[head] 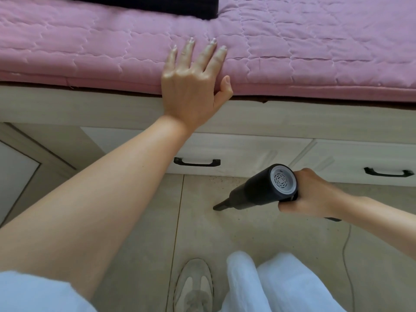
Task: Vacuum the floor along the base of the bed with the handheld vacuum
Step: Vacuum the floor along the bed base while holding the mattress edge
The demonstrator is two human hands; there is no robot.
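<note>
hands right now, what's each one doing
Left hand: open, fingers spread flat on the pink mattress edge.
Right hand: closed around the handheld vacuum, nozzle angled down at the floor.

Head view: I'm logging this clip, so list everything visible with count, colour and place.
Quilted cover: one, pink, on the bed.
Dark cloth: one, black, top edge.
Bed base: one, pale wood.
Drawer handles: two, black, on the drawer fronts.
Handheld vacuum: one, black, nozzle at the floor.
Cord: one, grey, floor right.
Floor tiles: beige.
Shoe: one, grey.
Hands: left flat on the cover; right gripping the vacuum.
</note>
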